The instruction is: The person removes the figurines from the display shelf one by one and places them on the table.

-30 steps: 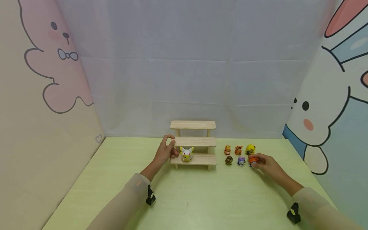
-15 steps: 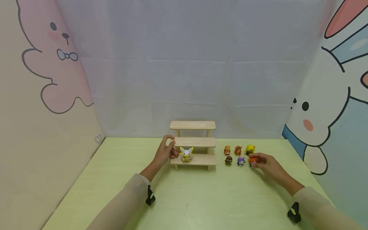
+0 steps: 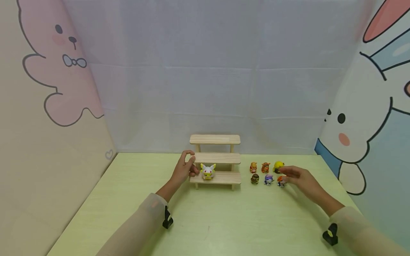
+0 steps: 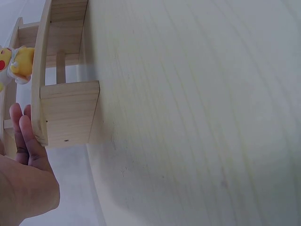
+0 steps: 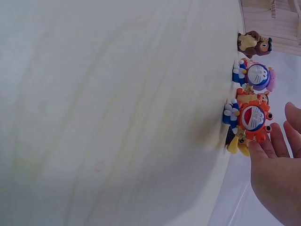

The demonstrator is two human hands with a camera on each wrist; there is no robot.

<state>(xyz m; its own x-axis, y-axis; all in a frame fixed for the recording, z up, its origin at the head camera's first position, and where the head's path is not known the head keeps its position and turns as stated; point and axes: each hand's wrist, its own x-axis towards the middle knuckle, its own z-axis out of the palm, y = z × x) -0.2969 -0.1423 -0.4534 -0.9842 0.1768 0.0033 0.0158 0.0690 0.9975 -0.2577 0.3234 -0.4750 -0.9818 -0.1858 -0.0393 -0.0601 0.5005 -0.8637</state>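
Observation:
My left hand point(image 3: 185, 167) is at the left end of a small three-step wooden display shelf point(image 3: 221, 177). In the left wrist view its fingers point(image 4: 30, 136) extend alongside the lowest step. On that step, near the hand, stands a white-and-yellow figurine point(image 3: 208, 171) with large ears. My right hand point(image 3: 299, 179) is at the right of the small figurines, fingers extended and apart. Nearest to it is a Doraemon figurine point(image 5: 251, 117) in an orange animal hood, upright on the table, its hood right by the fingertips. Behind it is a yellow figurine point(image 3: 278, 166), partly hidden by the hand.
Left of the orange-hooded figurine stand a purple-hatted Doraemon figurine point(image 3: 268, 180) and a brown owl figurine point(image 3: 255, 179). Behind these are two orange figurines, one a tiger-like one point(image 3: 265, 167). A pale wall point(image 3: 221, 89) closes off the back of the light green table point(image 3: 205, 220).
My right hand has let go of the orange-hooded Doraemon figurine and drawn slightly back to the right, its fingers opening. The left hand has stayed at the shelf.

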